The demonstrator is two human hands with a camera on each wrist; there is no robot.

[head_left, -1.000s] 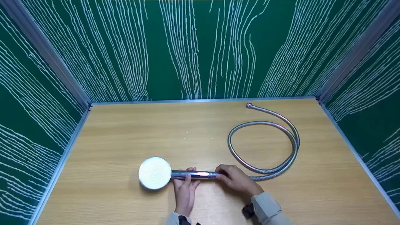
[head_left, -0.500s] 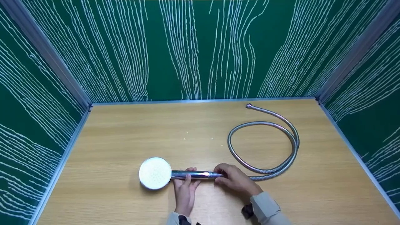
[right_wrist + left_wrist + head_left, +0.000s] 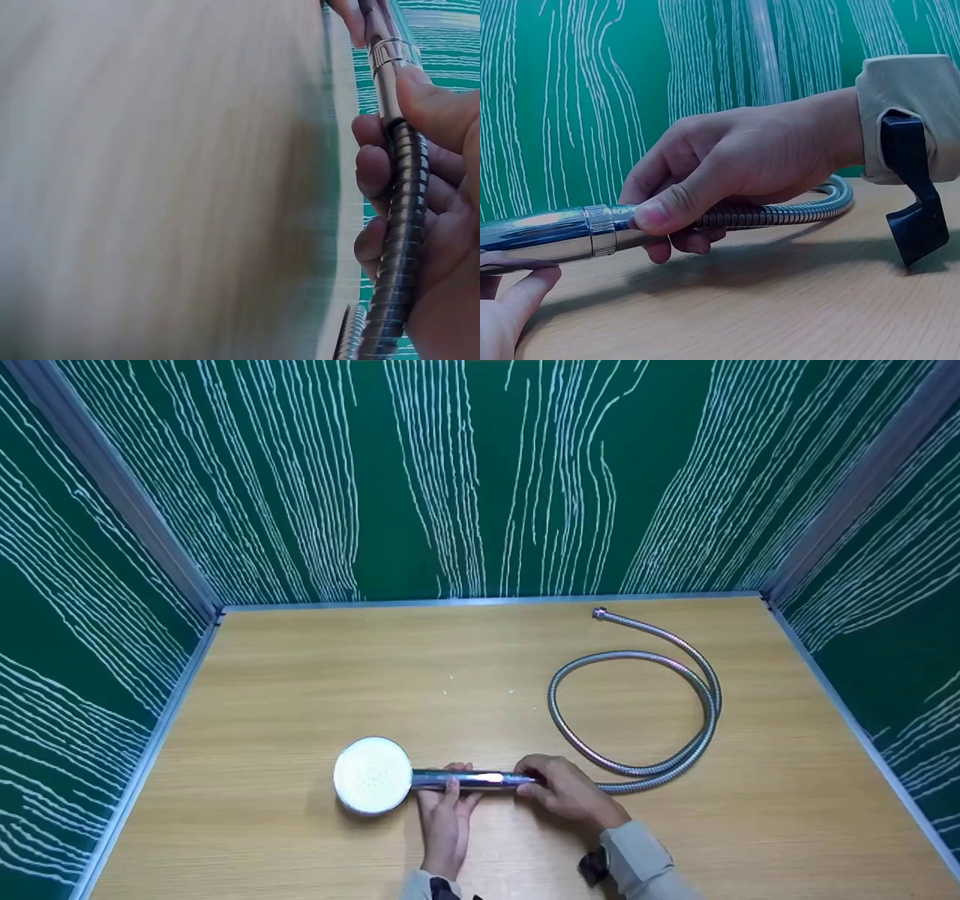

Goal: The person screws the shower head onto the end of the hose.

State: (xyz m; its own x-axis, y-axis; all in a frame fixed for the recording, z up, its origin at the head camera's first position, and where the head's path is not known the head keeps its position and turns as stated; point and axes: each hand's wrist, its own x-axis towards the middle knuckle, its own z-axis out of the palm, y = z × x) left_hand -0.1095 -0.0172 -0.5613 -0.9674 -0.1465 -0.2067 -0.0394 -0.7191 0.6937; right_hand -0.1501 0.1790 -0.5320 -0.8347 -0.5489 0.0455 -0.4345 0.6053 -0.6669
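A chrome hand shower [image 3: 373,776] with a round white face lies to the left in the head view, face up, its handle [image 3: 480,779] pointing right. My left hand [image 3: 444,829] holds that handle from below, thumb on the near side. At the handle's end, my right hand [image 3: 571,795] pinches the smooth metal sleeve of the shower hose [image 3: 761,216] between thumb and fingers. In the left wrist view the sleeve meets the handle at a ridged ring [image 3: 602,230]. The ribbed hose runs back under my right palm in the right wrist view.
The hose lies in a loop on the wooden table [image 3: 300,675], its free end nut [image 3: 599,613] near the back edge. A few tiny pale specks lie mid-table. Green walls [image 3: 480,480] with white wavy lines enclose the back and both sides.
My right thumb and fingers shift slightly around the hose sleeve at the handle's end. The left hand, the hand shower and the looped hose stay in place.
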